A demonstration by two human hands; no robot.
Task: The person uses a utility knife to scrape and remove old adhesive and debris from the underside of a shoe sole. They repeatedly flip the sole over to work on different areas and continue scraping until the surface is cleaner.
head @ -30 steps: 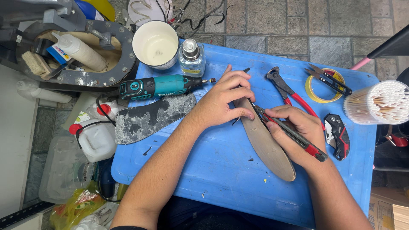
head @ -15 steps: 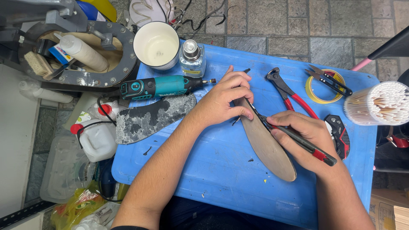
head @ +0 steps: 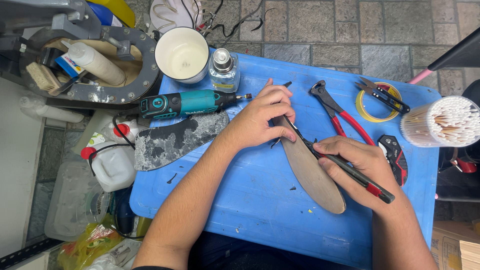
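Brown shoe insole (head: 310, 172), long, flat and smooth with a rounded lower end, lies slanted on a blue plastic tabletop (head: 250, 200), its narrow upper end under the fingers of the left hand and its broad end pointing toward the person. Small dark trimmings dot the blue surface beside it.

The right hand (head: 360, 167) is closed around a slim black knife with a red band (head: 350, 170), the blade end laid against the insole's right edge near its middle. The left hand (head: 260, 120) lies with palm down and fingers curled, pressing the insole's top end to the table; both forearms run in from the bottom of the view.

Against the picture half a second earlier, the insole and the left hand sit in the same place, while the right hand and knife seem slightly further up the insole's edge, a small shift at most.

Just left of the left hand lie a grey mottled sole piece (head: 175, 140) and a teal rotary tool (head: 187, 104). Beyond the hands rest red-handled pincers (head: 340, 117), a roll of yellow tape (head: 372, 102) with small black snips on it, and a tub of cotton swabs (head: 442, 122). Farther back stand a white cup (head: 181, 54) and a small clear bottle (head: 223, 70).
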